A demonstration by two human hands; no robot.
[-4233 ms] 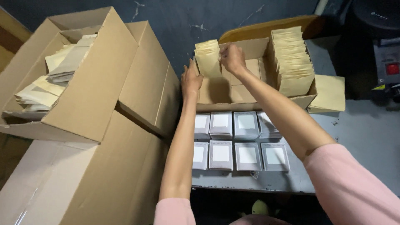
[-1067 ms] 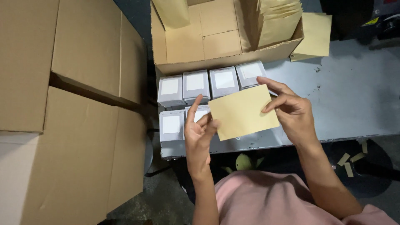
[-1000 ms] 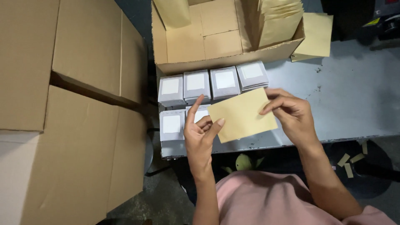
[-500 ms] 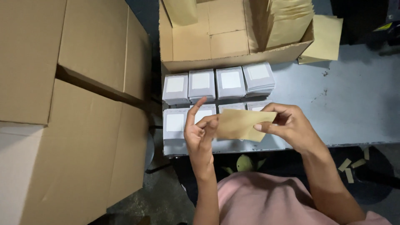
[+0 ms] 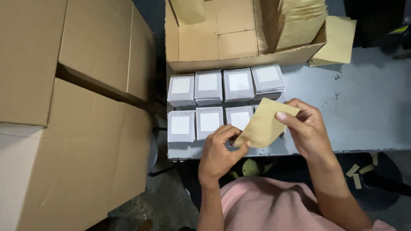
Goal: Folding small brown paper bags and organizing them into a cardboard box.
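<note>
Grey table [image 5: 364, 111], boxes, brown envelope [image 5: 265, 124].
Pinched shut at seven o'clock by left hand [image 5: 220, 149], at two o'clock by right hand [image 5: 306, 128]; best kept flat, uncreased.

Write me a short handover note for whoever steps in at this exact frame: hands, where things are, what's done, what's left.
Left hand: grips the lower corner of a brown paper envelope.
Right hand: pinches its upper right edge.
The envelope is held above the near row of grey packet stacks on the grey table.
More envelopes stand in the open carton behind.
Done: one envelope is out of the carton.
Left: nothing shows inside it; all stacks lie untouched.
</note>
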